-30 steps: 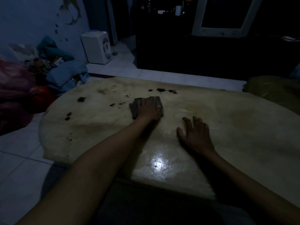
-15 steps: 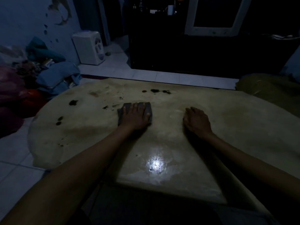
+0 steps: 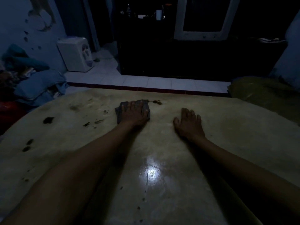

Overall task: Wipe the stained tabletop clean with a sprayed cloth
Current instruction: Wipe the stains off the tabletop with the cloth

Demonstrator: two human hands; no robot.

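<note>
1. Head view, dim room: rounded tabletop (image 3: 235,130), pale beige, smooth stone-like surface, glossy where a white light glare (image 3: 151,172) reflects near the front.
2. Left hand (image 3: 135,113) lies flat, palm down, fingers spread on a cloth (image 3: 119,112); not gripping it, just pressing it against the tabletop.
3. Cloth is dark grey, soft, roughly square and folded, corners sticking out on the left and far side of the hand. It sits at the far middle of the tabletop.
4. Right hand (image 3: 189,123) is empty, flat on the bare tabletop, fingers loosely apart, just right of the cloth hand and not touching it.
5. Both forearms are bare and reach in from the near edge.
6. Stains: small dark blobs (image 3: 157,101) just beyond the cloth's far right corner; a larger irregular black blot (image 3: 48,120) well to the left; two oval spots (image 3: 28,145) near the left edge; thin smears (image 3: 93,123) between the blot and the cloth; tiny specks (image 3: 138,208) near the front.
7. Tabletop right of the hands looks matte and cloudy with a faint ring-shaped mark.
8. Floor (image 3: 146,82) behind is pale square tile. White boxy plastic appliance (image 3: 76,54) stands at the far left, next to a heap of blue fabric (image 3: 39,85).
9. Dark cabinet (image 3: 194,59) across the back; white-framed panel (image 3: 205,18) above it. Olive, crinkled bag-like bundle (image 3: 263,90) at the right; material unclear.
</note>
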